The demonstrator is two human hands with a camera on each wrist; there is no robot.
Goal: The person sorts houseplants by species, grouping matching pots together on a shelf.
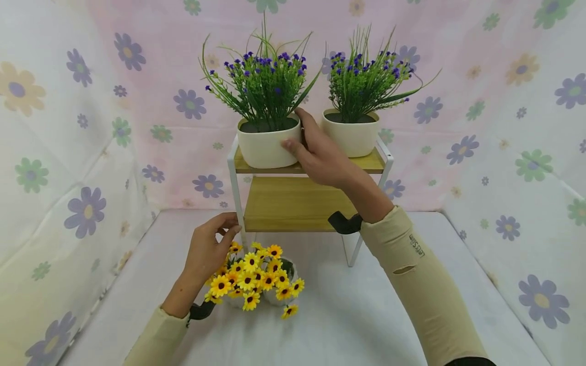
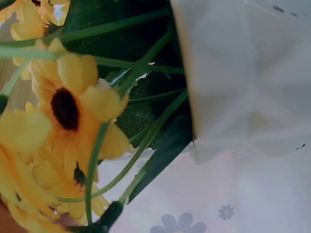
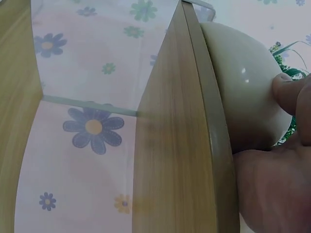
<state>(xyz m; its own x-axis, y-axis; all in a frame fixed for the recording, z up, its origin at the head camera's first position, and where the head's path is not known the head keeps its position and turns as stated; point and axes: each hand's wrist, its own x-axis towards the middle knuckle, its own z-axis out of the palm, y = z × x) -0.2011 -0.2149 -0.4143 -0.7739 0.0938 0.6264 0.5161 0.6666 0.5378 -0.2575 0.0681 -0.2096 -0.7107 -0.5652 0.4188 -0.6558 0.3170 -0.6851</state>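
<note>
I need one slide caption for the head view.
Right hand grips a cream planter on the top shelf; left hand beside yellow flowers.

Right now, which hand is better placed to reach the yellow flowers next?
Probably the left hand: it is right beside the yellow flowers, though it seems to pinch a leg of the rack. The right hand is farther off, up at the top board, holding the left white pot.

Dark-centred yellow flowers point(image 2: 64, 108) on green stems point(image 2: 29, 52) jut from a whitish pot point(image 2: 248, 82).
</note>
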